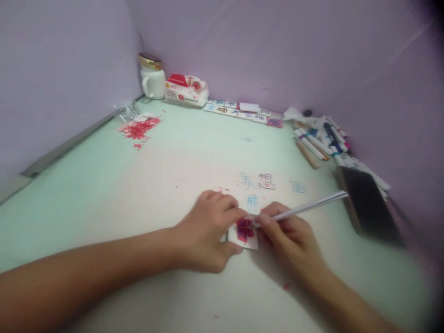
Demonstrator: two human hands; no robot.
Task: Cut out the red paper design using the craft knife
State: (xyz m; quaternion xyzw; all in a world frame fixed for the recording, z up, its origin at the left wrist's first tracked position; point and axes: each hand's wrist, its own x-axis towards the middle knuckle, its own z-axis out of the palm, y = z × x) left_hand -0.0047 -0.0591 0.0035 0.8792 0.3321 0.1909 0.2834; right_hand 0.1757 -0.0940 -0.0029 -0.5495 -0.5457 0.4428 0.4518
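Observation:
My left hand [210, 231] is closed around a small white block [245, 233] with a red and purple patch on its top face, pinning it to the pale green table [104, 185]. My right hand [286, 236] grips a thin white carving tool [308, 206] like a pen, its tip resting on the block's coloured face. The tool's shaft slants up to the right. Blue and grey stamped characters [258, 182] mark the table just beyond the hands.
A pile of red shavings [140, 128] lies at the far left. A white mug [152, 78] and a tissue pack [185, 90] stand in the corner, with a row of stamped blocks [239, 111] alongside. Several markers [324, 141] and a dark phone [369, 203] sit at right.

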